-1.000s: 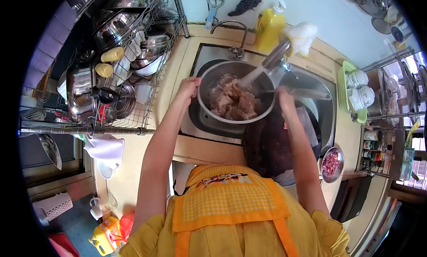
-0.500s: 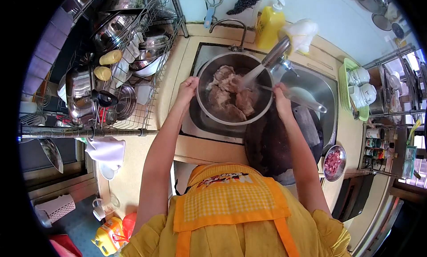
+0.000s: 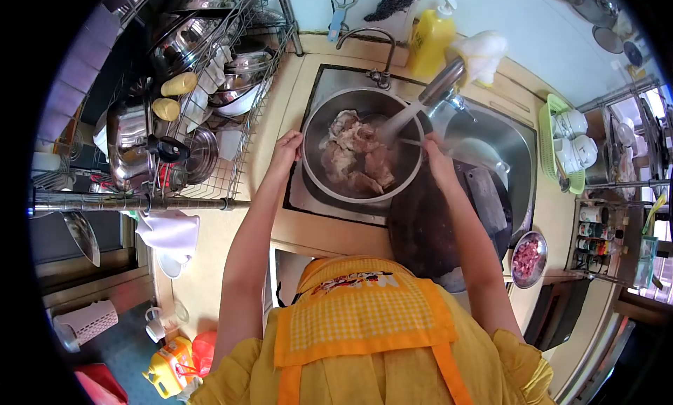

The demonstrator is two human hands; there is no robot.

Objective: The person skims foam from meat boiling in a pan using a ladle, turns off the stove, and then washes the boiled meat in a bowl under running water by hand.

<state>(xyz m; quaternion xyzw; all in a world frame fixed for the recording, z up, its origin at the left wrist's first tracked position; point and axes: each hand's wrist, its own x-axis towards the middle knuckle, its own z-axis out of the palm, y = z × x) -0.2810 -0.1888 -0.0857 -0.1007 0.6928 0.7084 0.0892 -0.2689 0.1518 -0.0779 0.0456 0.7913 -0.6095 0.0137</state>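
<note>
A wide metal pot (image 3: pixel 317 174) is over the left sink basin, with several pale brown meat pieces (image 3: pixel 341 156) in water inside. Water runs into it from the thick faucet spout (image 3: pixel 443 81). My left hand (image 3: pixel 286 151) grips the pot's left side, fingers closed at the rim. My right hand (image 3: pixel 437 156) is closed at the right side, where a long metal utensil handle (image 3: pixel 480 156) crosses the rim; its working end is hidden. Below my right forearm lie a dark round cutting board (image 3: pixel 427 230) and a cleaver (image 3: pixel 485 198).
At right stands a metal bowl of chopped raw meat (image 3: pixel 527 259), below a green basket (image 3: pixel 576 181) with white bowls. A wire rack (image 3: pixel 231 156) with pots fills the left. Behind the sink are a thin curved tap (image 3: pixel 390 44) and a yellow pump bottle (image 3: pixel 429 44).
The pot and both my hands have shifted slightly left and down relative to the sink. The meat pieces have moved a little in the water, which still runs.
</note>
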